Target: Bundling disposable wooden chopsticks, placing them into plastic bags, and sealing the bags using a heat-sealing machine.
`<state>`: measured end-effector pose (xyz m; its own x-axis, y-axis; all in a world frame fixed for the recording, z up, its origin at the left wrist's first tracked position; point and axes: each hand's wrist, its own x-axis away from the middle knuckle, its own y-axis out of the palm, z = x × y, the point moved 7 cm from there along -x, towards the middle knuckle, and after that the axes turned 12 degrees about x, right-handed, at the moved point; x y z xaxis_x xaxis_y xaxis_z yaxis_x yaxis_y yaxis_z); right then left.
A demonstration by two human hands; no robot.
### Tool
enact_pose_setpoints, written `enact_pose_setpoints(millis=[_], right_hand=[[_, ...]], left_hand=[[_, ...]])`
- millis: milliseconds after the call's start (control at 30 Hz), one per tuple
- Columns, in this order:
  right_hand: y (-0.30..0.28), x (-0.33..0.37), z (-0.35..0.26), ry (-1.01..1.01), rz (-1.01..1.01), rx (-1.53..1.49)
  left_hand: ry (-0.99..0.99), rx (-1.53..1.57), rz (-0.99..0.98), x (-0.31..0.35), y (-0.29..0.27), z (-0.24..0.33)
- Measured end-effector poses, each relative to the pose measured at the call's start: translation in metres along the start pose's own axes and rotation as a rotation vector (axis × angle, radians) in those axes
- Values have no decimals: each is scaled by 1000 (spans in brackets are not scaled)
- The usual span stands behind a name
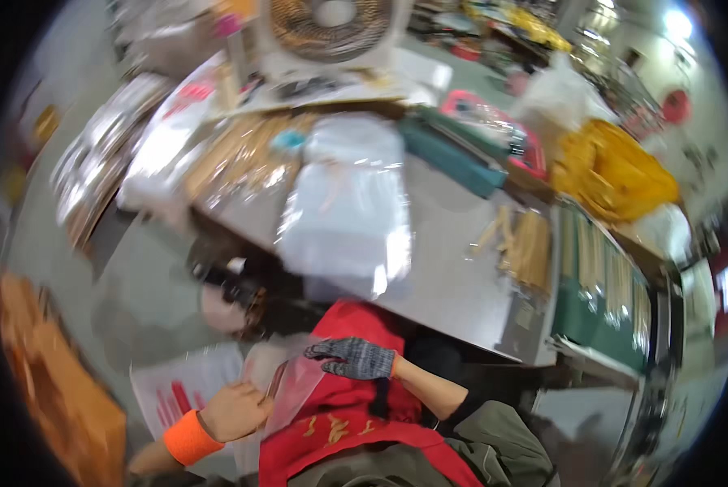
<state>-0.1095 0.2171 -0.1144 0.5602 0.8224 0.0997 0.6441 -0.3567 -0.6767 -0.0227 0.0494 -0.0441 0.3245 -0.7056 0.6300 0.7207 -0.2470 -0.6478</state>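
A clear plastic bag (292,395) hangs in front of my red apron (356,414), between my two hands. My left hand (238,410), bare with an orange wristband, has its fingers curled closed on the bag's left side. Beside those fingers shows a thin brown strip (277,380); whether it lies inside the bag I cannot make out. My right hand (354,359) wears a grey knit glove and pinches the bag's upper right edge, thumb below the fingers. Motion blur softens the fingertips.
Ahead on the grey table (453,243) lies a stack of clear bags (347,215), with wrapped brown sticks (242,154) at its left. A bundle of sticks (529,253) and a green rack (599,284) stand right. A fan (331,24) is behind; cardboard (63,398) stands left.
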Motion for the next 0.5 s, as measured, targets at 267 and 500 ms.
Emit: enact_pose_setpoints(millis=[267, 500], right_hand=[[-232, 259, 105, 898, 1285, 838], [-249, 386, 258, 1602, 1075, -7]], left_hand=[[493, 730, 926, -225, -214, 43], [435, 400, 1004, -451, -308, 87]])
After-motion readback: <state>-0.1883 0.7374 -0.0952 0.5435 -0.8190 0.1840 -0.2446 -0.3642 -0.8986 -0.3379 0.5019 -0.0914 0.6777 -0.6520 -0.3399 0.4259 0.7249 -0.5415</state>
